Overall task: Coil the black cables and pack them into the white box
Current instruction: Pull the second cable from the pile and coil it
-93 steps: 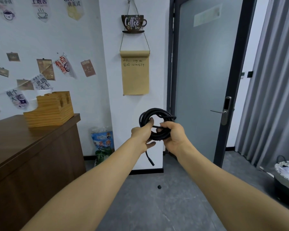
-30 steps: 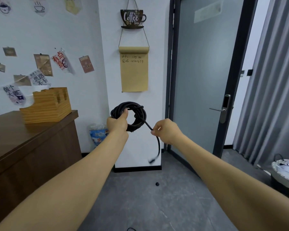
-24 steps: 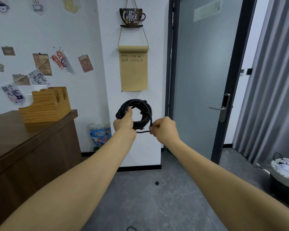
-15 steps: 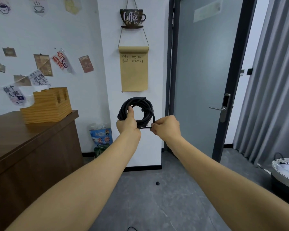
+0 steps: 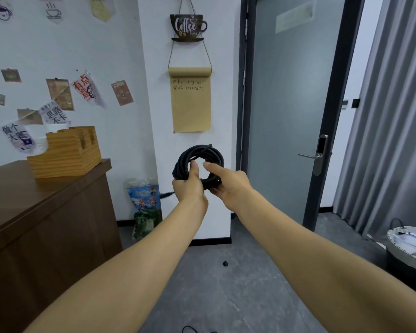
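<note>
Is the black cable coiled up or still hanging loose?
Coiled: the black cable forms a round bundle gripped by the left hand and right hand, plug end poking left.

Wall, L to R: paper cards and pennants [image 5: 58, 97] on string; coffee-cup sign [image 5: 187, 26] w/ kraft paper roll [image 5: 191, 104] hung beneath, handwriting on it. Brown wood counter [image 5: 46, 212] at L w/ slotted wooden block [image 5: 65, 152] on top; printed bag [image 5: 145, 207] on floor against wall beside it. Grey door [image 5: 288, 104] w/ lever handle [image 5: 310, 155], grey curtain [image 5: 394, 116] at R, basket [image 5: 408, 248] on floor below curtain, small dark object [image 5: 225, 263] on grey floor.
</note>
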The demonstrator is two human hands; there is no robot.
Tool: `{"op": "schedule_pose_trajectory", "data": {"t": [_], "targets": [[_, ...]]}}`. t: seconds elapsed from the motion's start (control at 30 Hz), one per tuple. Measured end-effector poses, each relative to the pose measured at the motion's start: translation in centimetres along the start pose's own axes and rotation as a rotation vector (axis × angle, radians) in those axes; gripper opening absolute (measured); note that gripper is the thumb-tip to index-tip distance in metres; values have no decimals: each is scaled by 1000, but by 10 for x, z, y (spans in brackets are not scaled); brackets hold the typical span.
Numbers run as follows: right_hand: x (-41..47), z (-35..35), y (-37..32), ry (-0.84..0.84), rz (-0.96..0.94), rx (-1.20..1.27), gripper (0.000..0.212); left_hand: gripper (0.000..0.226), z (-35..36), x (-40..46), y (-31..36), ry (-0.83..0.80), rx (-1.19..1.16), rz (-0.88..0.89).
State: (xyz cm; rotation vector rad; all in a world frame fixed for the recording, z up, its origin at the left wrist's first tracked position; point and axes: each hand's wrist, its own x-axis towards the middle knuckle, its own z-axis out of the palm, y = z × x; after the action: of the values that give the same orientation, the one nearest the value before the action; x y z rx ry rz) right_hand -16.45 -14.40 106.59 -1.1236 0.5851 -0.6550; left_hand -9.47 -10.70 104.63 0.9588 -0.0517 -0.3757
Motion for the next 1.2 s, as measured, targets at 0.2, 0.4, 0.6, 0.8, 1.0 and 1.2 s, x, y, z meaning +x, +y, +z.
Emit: {"op": "schedule_pose_trajectory", "data": {"t": [0.2,0.4,0.6,0.8,1.0,1.2], "targets": [[4,-5,4,156,55,-15,18,37,-3,-18,-5,-147,-6,-129],[6,-12,10,174,37,-20,11,42,-7,2,9,-79,495,77],[7,-11,13,87,1,99,13,25,3,-6,20,-101,470,92],[3,-19,4,-45,-47,220,9,19,5,-15,17,-189,308,27],[7,-32,-2,-161,-50,125,17,6,1,-17,16,-353,100,-107],[4,-30,-7,212,-426,-495,51,25,4,-4,11,-190,140,-57]]}}
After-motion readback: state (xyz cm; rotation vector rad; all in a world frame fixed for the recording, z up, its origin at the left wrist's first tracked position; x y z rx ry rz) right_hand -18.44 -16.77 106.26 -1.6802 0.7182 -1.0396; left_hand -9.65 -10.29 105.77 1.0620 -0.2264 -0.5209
